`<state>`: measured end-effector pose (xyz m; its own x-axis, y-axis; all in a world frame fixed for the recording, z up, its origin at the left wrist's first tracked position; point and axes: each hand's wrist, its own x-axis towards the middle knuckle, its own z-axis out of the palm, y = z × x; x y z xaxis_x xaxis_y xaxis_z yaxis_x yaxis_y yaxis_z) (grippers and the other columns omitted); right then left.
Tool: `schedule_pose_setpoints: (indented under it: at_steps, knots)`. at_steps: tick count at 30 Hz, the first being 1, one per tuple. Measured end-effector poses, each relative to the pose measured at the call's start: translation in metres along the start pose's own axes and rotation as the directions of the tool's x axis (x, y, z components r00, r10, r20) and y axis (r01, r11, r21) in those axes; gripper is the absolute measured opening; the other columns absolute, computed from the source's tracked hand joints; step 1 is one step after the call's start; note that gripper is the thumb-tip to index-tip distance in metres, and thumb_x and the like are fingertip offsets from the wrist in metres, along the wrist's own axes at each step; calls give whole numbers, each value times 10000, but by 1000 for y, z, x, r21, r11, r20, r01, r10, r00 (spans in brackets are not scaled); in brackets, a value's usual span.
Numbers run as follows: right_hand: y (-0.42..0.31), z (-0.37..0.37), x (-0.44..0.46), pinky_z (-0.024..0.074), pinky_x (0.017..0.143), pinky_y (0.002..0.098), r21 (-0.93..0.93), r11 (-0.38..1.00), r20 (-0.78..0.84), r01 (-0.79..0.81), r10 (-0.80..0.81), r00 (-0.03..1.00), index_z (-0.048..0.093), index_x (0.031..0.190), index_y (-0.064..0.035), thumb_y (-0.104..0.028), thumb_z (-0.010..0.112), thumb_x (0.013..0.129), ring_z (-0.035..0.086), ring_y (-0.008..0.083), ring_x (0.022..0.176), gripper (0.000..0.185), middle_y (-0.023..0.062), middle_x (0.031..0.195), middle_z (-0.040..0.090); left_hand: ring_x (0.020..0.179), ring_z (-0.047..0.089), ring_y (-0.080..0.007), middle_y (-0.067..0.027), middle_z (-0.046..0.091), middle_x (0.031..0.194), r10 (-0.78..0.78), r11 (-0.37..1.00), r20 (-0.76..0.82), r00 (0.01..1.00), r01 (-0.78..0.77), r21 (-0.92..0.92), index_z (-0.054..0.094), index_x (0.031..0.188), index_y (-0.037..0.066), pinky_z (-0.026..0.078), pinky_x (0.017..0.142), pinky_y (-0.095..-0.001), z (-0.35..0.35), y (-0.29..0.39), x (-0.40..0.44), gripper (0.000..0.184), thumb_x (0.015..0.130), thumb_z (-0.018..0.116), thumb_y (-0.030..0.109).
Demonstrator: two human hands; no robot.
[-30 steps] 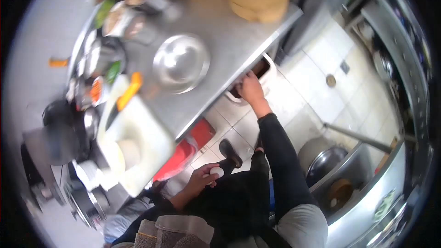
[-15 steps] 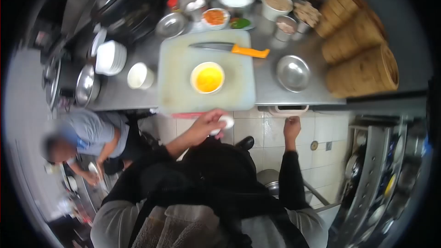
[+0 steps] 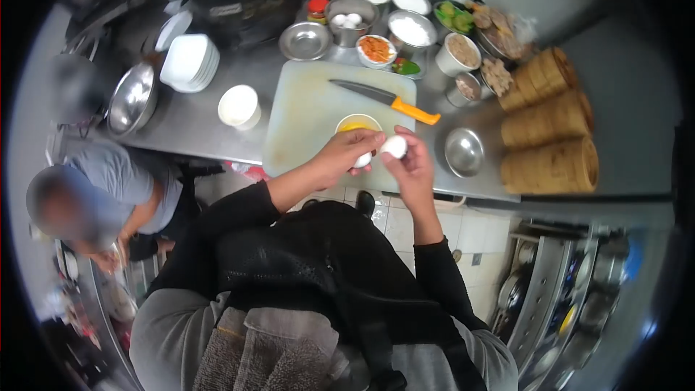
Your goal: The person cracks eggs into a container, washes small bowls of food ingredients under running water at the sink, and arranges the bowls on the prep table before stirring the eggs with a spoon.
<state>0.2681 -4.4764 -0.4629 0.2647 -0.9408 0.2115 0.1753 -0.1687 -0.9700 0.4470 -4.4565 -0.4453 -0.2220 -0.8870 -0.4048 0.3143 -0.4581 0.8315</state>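
My left hand (image 3: 342, 153) is closed around a white egg (image 3: 362, 160), mostly hidden by the fingers. Between the thumb and fingers of my right hand (image 3: 413, 170) sits another white egg (image 3: 394, 147). Whether either is whole or only shell, I cannot tell. Both hands are close together over the near edge of the cutting board (image 3: 297, 112). Just beyond them stands a white bowl (image 3: 359, 118) with bright yellow egg in it, partly covered by my left hand. Farther back on the board lies a knife (image 3: 384, 99) with an orange handle.
Stacked bamboo steamers (image 3: 550, 166) stand at the right, near a metal bowl (image 3: 464, 152). A white cup (image 3: 239, 107) and stacked white dishes (image 3: 190, 63) are at the left. Behind the board are shredded orange food (image 3: 376, 49) and eggs (image 3: 346, 21). A person (image 3: 119, 199) is at far left.
My right hand has risen from beside my body to the board and now holds an egg. My left hand has moved forward to the bowl. The camera view has shifted.
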Motion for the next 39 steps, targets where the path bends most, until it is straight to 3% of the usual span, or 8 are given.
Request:
schedule_pose_setpoints:
  at_steps: [4, 8, 10, 14, 20, 24, 29, 39]
  knots:
    - [22, -54, 17, 523, 879, 308, 395, 821, 72, -412, 420, 905, 486, 1311, -26, -51, 629, 920, 622, 179, 1050, 416, 128, 1255, 606, 665, 611, -98, -3, 597, 804, 159, 977, -282, 946, -192, -95, 609, 1158, 73, 381, 490, -212, -28, -5, -8, 351, 947, 609, 353]
    - [72, -92, 28, 518, 886, 354, 72, 745, 119, -664, 654, 747, 456, 1369, -24, -101, 630, 931, 618, 219, 1077, 477, 147, 1285, 580, 659, 612, -122, -21, 583, 794, 160, 935, -472, 867, -287, -209, 600, 1135, 71, 388, 519, -224, -57, -24, -17, 293, 944, 592, 293]
    - [70, -85, 31, 498, 871, 391, -605, 783, 316, 141, 74, 946, 454, 1386, -35, -133, 640, 934, 603, 276, 1086, 499, 163, 1270, 569, 652, 602, -135, -25, 582, 790, 171, 922, -606, 777, -343, -181, 595, 1127, 59, 387, 528, -229, -59, -30, -23, 276, 939, 591, 262]
    - [75, -94, 41, 469, 930, 413, -659, 598, 440, 456, -185, 879, 546, 1314, -70, -187, 686, 903, 568, 367, 1092, 450, 173, 1220, 577, 645, 591, -136, -27, 582, 787, 210, 910, -686, 697, -395, -123, 589, 1141, 44, 381, 527, -230, -49, -25, -32, 279, 932, 589, 229]
    - [79, -97, 58, 510, 777, 360, -583, 776, 446, 241, 58, 893, 585, 1296, -121, -208, 696, 903, 614, 292, 983, 418, 131, 1154, 601, 757, 646, -133, -44, 664, 916, 317, 948, -408, 856, -269, 171, 666, 1140, 32, 465, 623, -229, -34, -14, -18, 273, 897, 660, 157]
    - [18, -68, 104, 432, 611, 242, -318, 863, 570, -393, 505, 648, 483, 1373, -103, -234, 715, 908, 532, 92, 708, 535, 32, 999, 603, 1006, 636, -244, -95, 677, 1052, 726, 399, 165, 667, -605, 689, 641, 1283, 74, 493, 908, -351, -15, 9, 13, 448, 842, 724, 77]
    - [12, -29, 117, 444, 627, 252, -243, 789, 630, -564, 571, 527, 454, 1270, -71, -135, 704, 899, 553, 101, 748, 453, 45, 1037, 601, 961, 663, -269, -125, 700, 1015, 704, 350, 225, 673, -605, 715, 691, 1192, 83, 516, 862, -375, -28, 15, 22, 410, 793, 761, 143]
    - [60, -15, 78, 508, 781, 244, -215, 976, 493, -37, 141, 859, 525, 1159, -3, 23, 684, 857, 622, 114, 916, 342, 79, 1053, 638, 826, 697, -294, -134, 725, 891, 690, 478, 10, 723, -466, 744, 716, 984, 43, 539, 741, -387, -46, -15, 26, 338, 677, 763, 175]
